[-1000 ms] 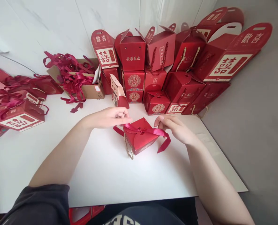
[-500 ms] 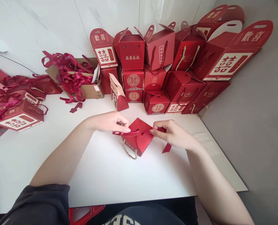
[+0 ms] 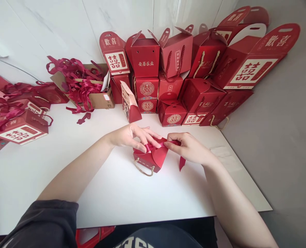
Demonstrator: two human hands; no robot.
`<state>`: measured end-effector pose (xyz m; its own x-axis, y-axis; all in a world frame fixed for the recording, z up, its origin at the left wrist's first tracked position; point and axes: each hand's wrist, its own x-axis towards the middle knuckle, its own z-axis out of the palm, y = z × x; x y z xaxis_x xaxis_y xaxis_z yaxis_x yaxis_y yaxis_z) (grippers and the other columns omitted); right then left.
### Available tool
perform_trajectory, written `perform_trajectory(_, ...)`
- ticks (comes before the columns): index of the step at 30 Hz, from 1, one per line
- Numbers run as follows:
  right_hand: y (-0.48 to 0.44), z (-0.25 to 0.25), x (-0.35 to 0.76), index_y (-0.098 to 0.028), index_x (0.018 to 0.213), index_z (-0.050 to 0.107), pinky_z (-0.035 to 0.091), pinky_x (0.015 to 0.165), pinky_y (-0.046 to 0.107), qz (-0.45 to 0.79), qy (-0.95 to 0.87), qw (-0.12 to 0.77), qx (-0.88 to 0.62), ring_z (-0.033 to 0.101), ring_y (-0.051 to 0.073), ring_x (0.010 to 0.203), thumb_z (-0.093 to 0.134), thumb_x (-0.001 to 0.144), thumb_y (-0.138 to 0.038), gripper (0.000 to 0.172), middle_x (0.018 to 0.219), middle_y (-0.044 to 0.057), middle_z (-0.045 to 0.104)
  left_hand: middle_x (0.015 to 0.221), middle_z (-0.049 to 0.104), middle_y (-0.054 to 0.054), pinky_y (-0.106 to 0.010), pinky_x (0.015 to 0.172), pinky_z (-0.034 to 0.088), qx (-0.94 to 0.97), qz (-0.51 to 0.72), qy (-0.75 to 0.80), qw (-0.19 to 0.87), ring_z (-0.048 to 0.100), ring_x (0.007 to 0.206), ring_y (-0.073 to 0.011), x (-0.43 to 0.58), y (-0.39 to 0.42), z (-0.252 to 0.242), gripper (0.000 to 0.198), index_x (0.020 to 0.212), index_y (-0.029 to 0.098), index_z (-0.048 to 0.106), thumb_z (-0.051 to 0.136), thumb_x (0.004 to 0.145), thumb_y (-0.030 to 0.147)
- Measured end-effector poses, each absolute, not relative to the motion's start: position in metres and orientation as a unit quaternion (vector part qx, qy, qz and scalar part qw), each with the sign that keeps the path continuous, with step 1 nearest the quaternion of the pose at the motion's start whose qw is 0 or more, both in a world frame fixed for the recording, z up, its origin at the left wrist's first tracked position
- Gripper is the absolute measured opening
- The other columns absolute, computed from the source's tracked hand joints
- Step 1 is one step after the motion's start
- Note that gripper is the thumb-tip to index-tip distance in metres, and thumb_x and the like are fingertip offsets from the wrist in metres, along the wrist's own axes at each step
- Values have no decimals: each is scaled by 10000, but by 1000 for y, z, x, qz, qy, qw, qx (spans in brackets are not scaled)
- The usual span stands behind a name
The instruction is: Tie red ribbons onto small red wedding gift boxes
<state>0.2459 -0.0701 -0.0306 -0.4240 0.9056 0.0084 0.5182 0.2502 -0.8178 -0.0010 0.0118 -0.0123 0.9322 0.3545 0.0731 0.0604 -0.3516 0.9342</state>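
Observation:
A small red gift box [image 3: 149,160] with a folded flap top and a twisted gold cord handle [image 3: 145,172] sits on the white table. My left hand [image 3: 137,137] lies over the top of the box, fingers stretched and spread, touching a dark red ribbon [image 3: 149,147] that passes under and beside the fingertips. To the right of the box, my right hand [image 3: 185,146] pinches the same ribbon between thumb and forefinger. One ribbon tail [image 3: 182,163] hangs below that hand. My left fingers hide part of the box top.
Several stacked red boxes [image 3: 146,63] line the wall behind. A cardboard carton [image 3: 101,100] full of red ribbons [image 3: 83,81] stands back left, with a loose ribbon piece [image 3: 84,118] in front. Ribboned boxes [image 3: 23,132] sit at far left. The white table [image 3: 111,193] ends near my body.
My left hand has let its pinch go and moved right over the box top, fingers now spread. The box has turned slightly. My right hand has stayed almost in place on the ribbon.

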Motion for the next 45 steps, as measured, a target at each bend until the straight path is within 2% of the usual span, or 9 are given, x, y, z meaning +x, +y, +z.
perform_trajectory(3,-70,-31,246,-200,666,406,288,542,257,385,-755,254,-466,322,111,569,503,950,-344,333,615,-60,372,841,776,-90,-499,1216,70,785,174,169,570,647,1113,-247,7,9,-25,150,730,229,793,775,757,375)
perform_trajectory(8,-70,-31,245,-198,681,445,279,545,256,396,-752,257,-460,321,111,565,493,967,-383,343,624,-56,377,791,768,-67,-449,1223,108,782,210,238,537,693,930,-182,11,7,-32,199,710,197,775,756,776,383)
perform_trajectory(14,-66,-30,252,-193,751,510,303,556,250,484,-719,259,-426,384,114,584,532,952,-482,352,657,-44,437,793,776,-44,-481,1230,62,786,169,258,536,724,868,-180,7,12,-31,265,952,167,748,776,754,341)
perform_trajectory(23,-67,-27,255,-172,814,637,384,547,258,586,-676,279,-349,468,125,600,598,925,-494,343,678,-12,528,707,749,-12,-475,1226,107,800,158,271,512,710,753,-150,4,15,-30,318,925,148,750,815,697,361)
perform_trajectory(27,-72,-33,238,-206,934,714,458,627,295,500,-703,375,-338,563,166,729,626,929,-413,225,869,35,611,841,765,-53,-490,1191,227,804,144,257,516,713,781,-164,4,14,-28,299,926,154,757,803,711,357)
perform_trajectory(31,-72,-42,223,-244,1044,710,427,841,369,328,-785,409,-330,571,184,829,582,970,-260,150,885,29,635,951,755,-65,-461,1098,389,804,136,234,530,706,857,-176,5,13,-26,271,950,177,759,787,729,332)
perform_trajectory(34,-73,-47,218,-262,1120,681,366,916,407,231,-818,390,-355,564,192,862,542,985,-208,201,894,27,617,916,749,-48,-476,1140,326,815,137,237,511,690,843,-164,6,12,-26,254,908,161,752,790,720,328)
perform_trajectory(38,-74,-51,216,-267,1165,666,365,888,408,157,-829,369,-389,534,215,903,529,984,-215,233,922,49,570,872,746,-38,-485,1197,185,833,135,239,480,666,832,-161,6,11,-26,250,867,161,750,778,731,369)
perform_trajectory(45,-72,-47,218,-269,1106,692,396,895,404,214,-825,380,-360,530,210,918,553,963,-208,209,931,44,540,866,742,-29,-453,1186,219,834,143,244,475,663,825,-154,7,8,-23,209,862,176,759,726,793,371)
